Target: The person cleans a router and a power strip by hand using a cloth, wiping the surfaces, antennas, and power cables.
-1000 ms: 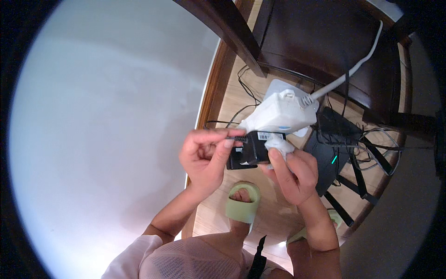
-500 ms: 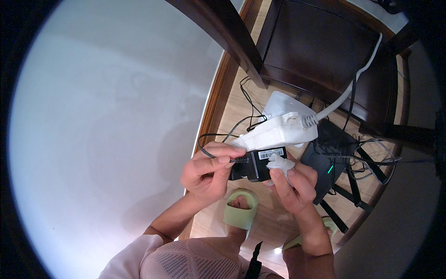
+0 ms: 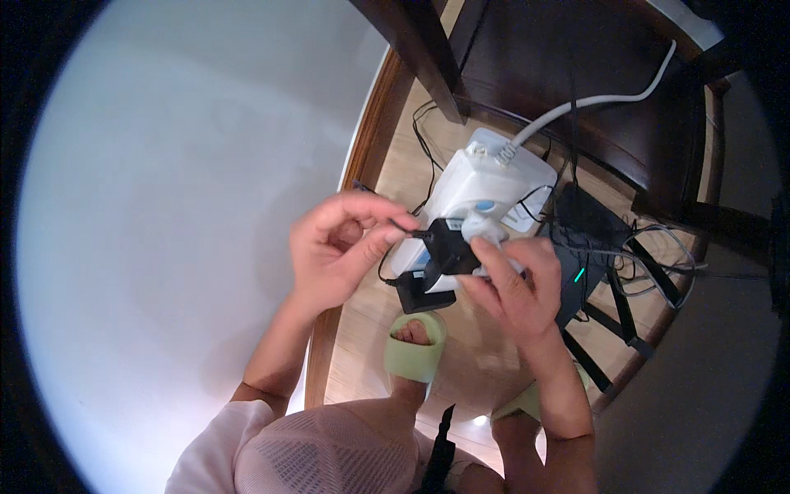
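My left hand (image 3: 333,255) pinches the thin black cord (image 3: 401,226) close to where it enters a black power adapter (image 3: 449,251). Against the adapter's right side, my right hand (image 3: 520,284) holds a crumpled white tissue (image 3: 484,228) between thumb and fingers. The adapter sits at the white power strip (image 3: 469,179), whose thick grey-white cable runs up to the right. Whether it is plugged in is hidden. A second black adapter (image 3: 426,294) hangs at the strip's near end, below my hands.
A black router (image 3: 588,239) with a green light and dark antennas lies at right among tangled cables (image 3: 658,272). Behind stands dark wooden furniture (image 3: 551,66). A white wall (image 3: 189,206) fills the left. My feet in green slippers (image 3: 414,356) are on the wooden floor.
The power strip has turned, so its face with a blue round part shows. My left hand has moved up and left, still on the cord. The second adapter has come more into view.
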`<state>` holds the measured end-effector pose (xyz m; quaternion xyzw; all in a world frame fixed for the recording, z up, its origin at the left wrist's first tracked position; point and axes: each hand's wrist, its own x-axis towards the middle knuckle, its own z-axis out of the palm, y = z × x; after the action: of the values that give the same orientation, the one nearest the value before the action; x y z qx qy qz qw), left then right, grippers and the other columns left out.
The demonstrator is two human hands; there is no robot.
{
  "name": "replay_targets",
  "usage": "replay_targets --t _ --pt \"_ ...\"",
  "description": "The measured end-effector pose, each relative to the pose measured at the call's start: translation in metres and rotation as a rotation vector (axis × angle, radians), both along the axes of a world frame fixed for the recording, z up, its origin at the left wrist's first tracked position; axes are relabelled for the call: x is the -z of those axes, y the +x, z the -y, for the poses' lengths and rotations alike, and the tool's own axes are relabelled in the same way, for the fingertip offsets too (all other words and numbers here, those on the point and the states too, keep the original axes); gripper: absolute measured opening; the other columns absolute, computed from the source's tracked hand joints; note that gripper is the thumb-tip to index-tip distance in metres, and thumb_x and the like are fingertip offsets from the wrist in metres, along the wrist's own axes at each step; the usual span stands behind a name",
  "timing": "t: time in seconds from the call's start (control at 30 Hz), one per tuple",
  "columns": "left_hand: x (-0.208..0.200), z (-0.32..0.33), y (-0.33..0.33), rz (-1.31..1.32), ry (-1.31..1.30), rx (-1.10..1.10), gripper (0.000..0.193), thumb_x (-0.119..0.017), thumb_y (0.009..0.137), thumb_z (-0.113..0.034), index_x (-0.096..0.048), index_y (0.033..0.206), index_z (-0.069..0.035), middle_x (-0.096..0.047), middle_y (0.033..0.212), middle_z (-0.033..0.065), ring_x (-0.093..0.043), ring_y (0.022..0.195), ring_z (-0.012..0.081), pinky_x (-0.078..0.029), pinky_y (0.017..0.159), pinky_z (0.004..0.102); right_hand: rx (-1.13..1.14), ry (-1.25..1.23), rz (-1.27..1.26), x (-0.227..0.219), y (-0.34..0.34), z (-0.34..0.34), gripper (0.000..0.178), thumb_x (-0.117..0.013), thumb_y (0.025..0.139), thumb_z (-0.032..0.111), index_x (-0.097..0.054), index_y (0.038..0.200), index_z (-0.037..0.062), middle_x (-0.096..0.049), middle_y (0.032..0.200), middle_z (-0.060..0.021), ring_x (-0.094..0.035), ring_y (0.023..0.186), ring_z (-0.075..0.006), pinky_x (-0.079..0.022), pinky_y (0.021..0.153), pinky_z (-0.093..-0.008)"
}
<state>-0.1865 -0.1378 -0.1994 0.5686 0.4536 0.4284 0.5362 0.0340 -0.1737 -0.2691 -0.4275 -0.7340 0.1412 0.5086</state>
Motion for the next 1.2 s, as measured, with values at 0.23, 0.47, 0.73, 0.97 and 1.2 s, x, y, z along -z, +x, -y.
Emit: replay_targets --t 0.23,0.47,0.73,0.97,1.2 --pt "0.003 -0.003 0.006 0.057 -0.218 0.054 0.02 -0.064 0.095 0.001 -0.062 0.114 0.006 -0.071 0.098 0.0133 -0.069 0.09 0.0153 -0.057 0.08 0.0262 -0.089 -0.323 -0.075 -0.017 0.02 0.003 0.046 -0.086 0.065 0.011 -0.071 0.107 0.0022 -0.054 0.098 -0.0077 -0.055 0.087 -0.0214 -0.047 0.069 -0.0296" --pt "-0.003 -0.004 0.02 0.07 -0.281 0.091 0.015 -0.066 0.093 0.001 -0.063 0.108 0.004 -0.072 0.094 0.0103 -0.07 0.084 0.0135 -0.057 0.075 0.025 -0.205 -0.495 -0.138 -0.031 0.044 -0.003 0.043 -0.088 0.065 0.012 -0.072 0.102 -0.0026 -0.056 0.095 -0.0075 -0.056 0.081 -0.0182 -0.046 0.067 -0.0269" --pt "0.001 -0.007 0.036 -0.001 -0.294 0.159 0.022 -0.063 0.096 -0.005 -0.057 0.117 0.0 -0.072 0.087 0.0122 -0.068 0.076 0.0147 -0.055 0.071 0.0267 -0.214 -0.435 -0.24 -0.011 0.055 0.004 0.044 -0.089 0.068 0.013 -0.071 0.105 -0.0041 -0.058 0.099 -0.0082 -0.056 0.086 -0.017 -0.047 0.071 -0.0257" --pt "0.052 0.031 0.01 0.069 0.05 -0.359 0.045 -0.055 0.101 -0.027 -0.044 0.137 -0.001 -0.067 0.102 0.0115 -0.067 0.096 0.0169 -0.055 0.08 0.0319 -0.118 -0.502 -0.454 -0.006 0.061 0.004 0.042 -0.088 0.067 0.012 -0.072 0.103 -0.0013 -0.06 0.097 -0.004 -0.055 0.078 -0.0111 -0.04 0.06 -0.0208" --pt "0.028 0.06 0.062 0.639 -0.913 0.082 0.066 -0.027 0.106 -0.052 -0.032 0.149 -0.002 -0.052 0.138 0.0149 -0.057 0.123 0.0238 -0.047 0.104 0.0361 -0.072 -0.584 -0.606 -0.002 0.049 0.004 0.039 -0.085 0.068 0.001 -0.072 0.104 -0.0007 -0.058 0.099 -0.002 -0.053 0.082 -0.009 -0.042 0.06 -0.0212"
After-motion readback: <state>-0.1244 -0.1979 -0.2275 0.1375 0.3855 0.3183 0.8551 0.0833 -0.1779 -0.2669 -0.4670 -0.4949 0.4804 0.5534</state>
